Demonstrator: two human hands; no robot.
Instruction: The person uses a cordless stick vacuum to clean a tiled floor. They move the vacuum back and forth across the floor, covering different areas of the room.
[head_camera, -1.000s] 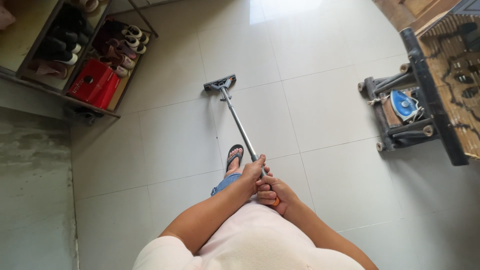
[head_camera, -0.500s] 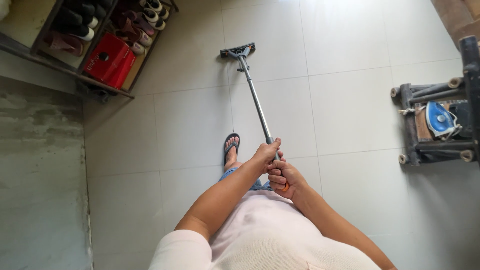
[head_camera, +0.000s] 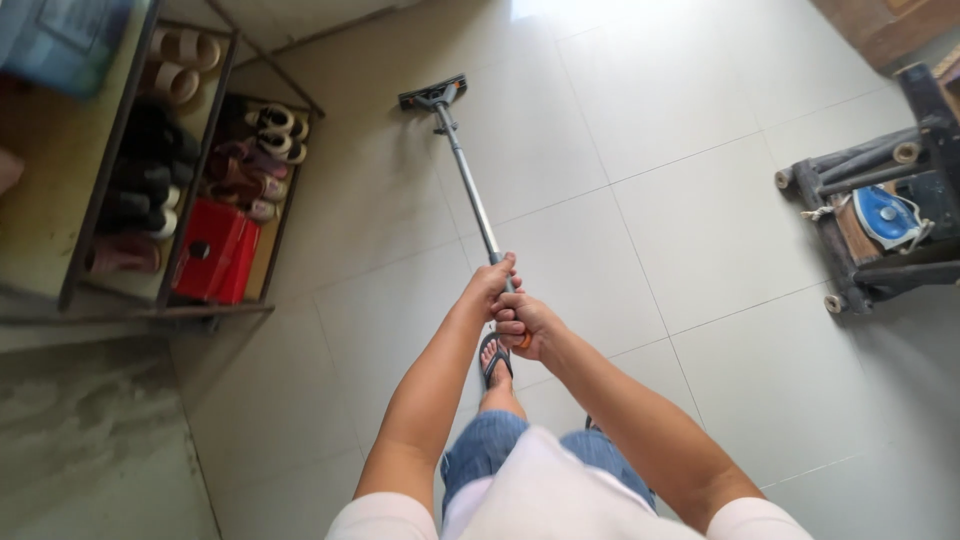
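Head view: both hands wrapped tight on the mop handle (head_camera: 470, 195), left hand (head_camera: 490, 285) above right hand (head_camera: 525, 325), mop head (head_camera: 432, 93) flat on the tile floor (head_camera: 640, 200) near the shoe rack (head_camera: 200, 190). Long even strokes work best. Rack's corner and the iron (head_camera: 885, 215) on the stool (head_camera: 860, 235) crowd things.

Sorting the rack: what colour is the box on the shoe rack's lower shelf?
Red; the box shows best in the head view.

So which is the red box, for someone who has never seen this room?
Find the dark metal shoe rack at the left wall. On its shelf nearest the person, just past the rows of shoes, sits the red box, the only bright red, flat-sided thing there.
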